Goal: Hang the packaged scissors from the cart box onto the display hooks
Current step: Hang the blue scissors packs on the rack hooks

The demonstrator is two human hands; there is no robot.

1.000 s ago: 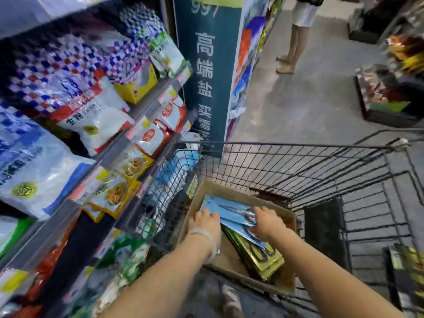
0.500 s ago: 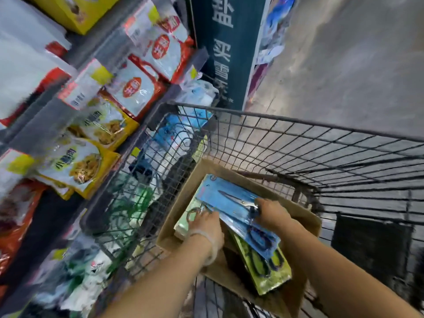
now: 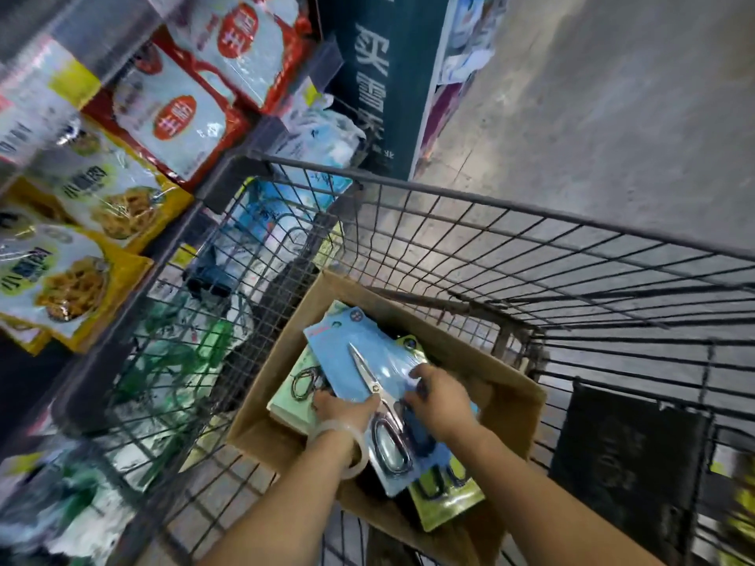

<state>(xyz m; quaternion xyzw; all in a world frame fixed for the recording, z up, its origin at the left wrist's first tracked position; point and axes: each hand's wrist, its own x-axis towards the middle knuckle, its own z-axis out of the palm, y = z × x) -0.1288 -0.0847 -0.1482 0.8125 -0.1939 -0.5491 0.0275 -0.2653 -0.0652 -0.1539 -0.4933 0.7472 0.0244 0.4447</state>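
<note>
A brown cardboard box (image 3: 506, 375) sits inside the wire shopping cart (image 3: 470, 222). Scissors on blue backing cards (image 3: 347, 345) lie on top in the box, over green-carded packs (image 3: 445, 504) and a pale card with ring-handled scissors (image 3: 300, 386). My left hand (image 3: 341, 406), with a clear band on its wrist, grips the left edge of the blue packs. Fingers of my right hand (image 3: 439, 404) press on the right side of the same blue packs. No display hooks are in sight.
Shelves of bagged food (image 3: 122, 157) stand close along the left of the cart. A dark teal sign panel (image 3: 380, 75) rises beyond the cart's front. Grey concrete floor (image 3: 613, 96) spreads to the right. A black panel (image 3: 625, 463) sits in the cart at right.
The view has tilted down and closed in on the box. Both hands have shifted on the blue scissor packs, whose top end now points further away and to the left.
</note>
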